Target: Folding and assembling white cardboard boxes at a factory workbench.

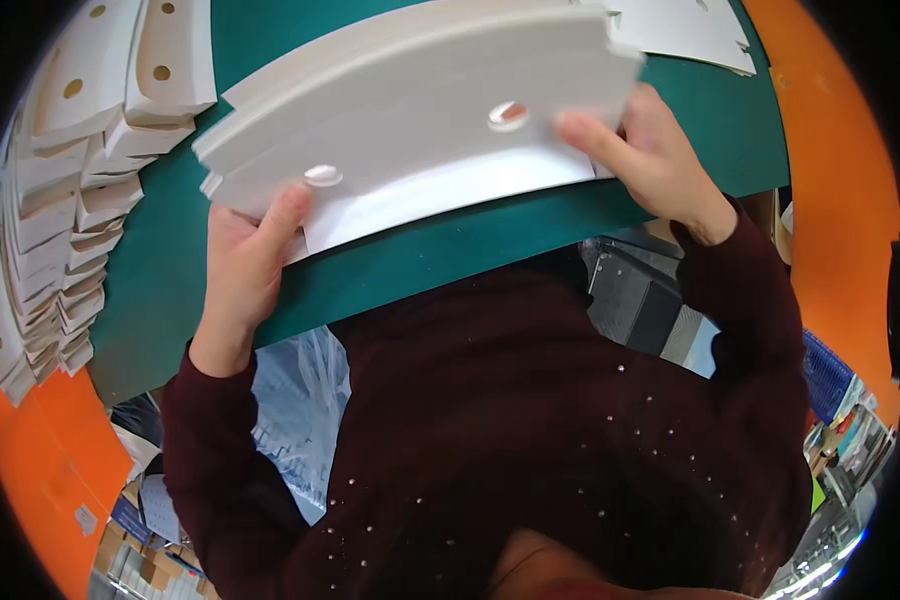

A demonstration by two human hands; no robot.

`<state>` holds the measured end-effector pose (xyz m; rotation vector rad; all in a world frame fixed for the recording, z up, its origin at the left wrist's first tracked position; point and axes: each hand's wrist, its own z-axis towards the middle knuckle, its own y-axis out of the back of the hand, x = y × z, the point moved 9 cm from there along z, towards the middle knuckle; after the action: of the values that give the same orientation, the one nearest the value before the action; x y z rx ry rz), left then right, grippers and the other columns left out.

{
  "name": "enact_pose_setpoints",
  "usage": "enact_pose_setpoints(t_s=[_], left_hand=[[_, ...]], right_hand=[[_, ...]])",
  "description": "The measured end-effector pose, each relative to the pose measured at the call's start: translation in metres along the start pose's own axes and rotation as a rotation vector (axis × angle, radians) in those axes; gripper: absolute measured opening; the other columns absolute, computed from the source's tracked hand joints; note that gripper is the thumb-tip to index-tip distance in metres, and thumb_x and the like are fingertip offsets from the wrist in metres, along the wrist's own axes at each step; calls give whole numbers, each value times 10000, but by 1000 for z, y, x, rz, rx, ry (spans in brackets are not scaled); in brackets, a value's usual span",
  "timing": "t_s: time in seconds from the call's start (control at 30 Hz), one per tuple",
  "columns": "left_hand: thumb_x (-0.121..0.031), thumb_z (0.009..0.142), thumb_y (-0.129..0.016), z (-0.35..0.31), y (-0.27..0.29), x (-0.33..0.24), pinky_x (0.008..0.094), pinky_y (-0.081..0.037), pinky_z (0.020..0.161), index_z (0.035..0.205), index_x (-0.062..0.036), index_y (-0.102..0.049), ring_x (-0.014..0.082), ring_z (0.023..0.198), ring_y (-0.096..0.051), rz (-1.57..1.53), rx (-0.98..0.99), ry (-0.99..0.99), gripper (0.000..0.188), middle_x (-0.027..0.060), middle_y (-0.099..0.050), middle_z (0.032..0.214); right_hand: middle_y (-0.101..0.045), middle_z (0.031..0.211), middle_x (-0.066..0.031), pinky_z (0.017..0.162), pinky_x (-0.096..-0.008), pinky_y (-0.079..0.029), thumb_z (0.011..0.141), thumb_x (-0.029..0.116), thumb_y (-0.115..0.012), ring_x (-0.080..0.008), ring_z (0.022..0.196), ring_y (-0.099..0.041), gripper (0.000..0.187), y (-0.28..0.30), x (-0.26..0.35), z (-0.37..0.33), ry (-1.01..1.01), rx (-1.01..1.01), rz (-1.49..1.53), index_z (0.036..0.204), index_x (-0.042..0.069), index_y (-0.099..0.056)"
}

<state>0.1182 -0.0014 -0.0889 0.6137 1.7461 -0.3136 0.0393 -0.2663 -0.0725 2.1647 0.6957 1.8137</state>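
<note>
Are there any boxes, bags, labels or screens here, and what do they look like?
Plastic bag: below the table edge, by the left arm; clear, crinkly, bluish.
Grey box: under the table on the right; dark, blocky.
Boxes: far lower right; small, mixed colours, blurred.
Label: lower left on orange surface; small, pale.
No screens.

Both hands hold a stack of white curved card blanks (420,120) above green table (390,265). Left hand (245,265) grips lower-left edge, thumb on top; right hand (650,160) grips right end. More white blanks fanned (60,200) at left.
</note>
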Motion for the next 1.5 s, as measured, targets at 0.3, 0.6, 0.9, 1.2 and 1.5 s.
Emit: enact_pose_setpoints(t_s=[0.3, 0.6, 0.9, 1.2, 1.5], left_hand=[[-277, 975, -544, 9, -8, 6, 301, -467, 907, 1238, 60, -516, 166, 1037, -597, -294, -74, 72, 429, 129, -615, 1172], [-352, 1007, -466, 4, 22, 34, 220, -418, 618, 775, -79, -555, 60, 602, -457, -397, -390, 28, 370, -23, -489, 627], [-346, 1035, -396, -4, -5, -6, 221, -349, 553, 723, -102, -510, 72, 524, -316, -592, -681, 150, 412, -42, -343, 553], [-338, 1042, -349, 5, 18, 33, 291, -470, 917, 1065, -27, -555, 134, 1089, -587, -585, -341, 28, 374, 81, -614, 1144], [-435, 1024, -334, -11, 11, 25, 424, -321, 1076, 1192, 3, -538, 269, 1182, -527, -694, -105, -281, 511, 123, -609, 1179]], right_hand=[[-641, 936, -39, 679, -202, -441, 907, 257, -645, -60, 792, -564, 446, 3, -9, 18, -46, -13, 303, 1229, -26, -519], [-653, 938, 2, 556, -146, -374, 867, 104, -678, 14, 684, -527, 585, 3, -14, 8, 75, -218, 483, 1370, 2, -399], [-610, 1171, -63, 830, -211, -477, 866, 80, -666, -80, 980, -606, 641, 1, -23, 7, 104, -266, 502, 1404, -18, -333], [-649, 917, 2, 548, -164, -395, 880, 128, -667, -7, 672, -523, 548, 2, -21, 5, 188, -319, 507, 1351, 6, -416], [-665, 1025, -52, 797, -233, -500, 879, 113, -664, -89, 887, -627, 365, 0, -25, -8, 42, -199, 462, 1197, -20, -546]])
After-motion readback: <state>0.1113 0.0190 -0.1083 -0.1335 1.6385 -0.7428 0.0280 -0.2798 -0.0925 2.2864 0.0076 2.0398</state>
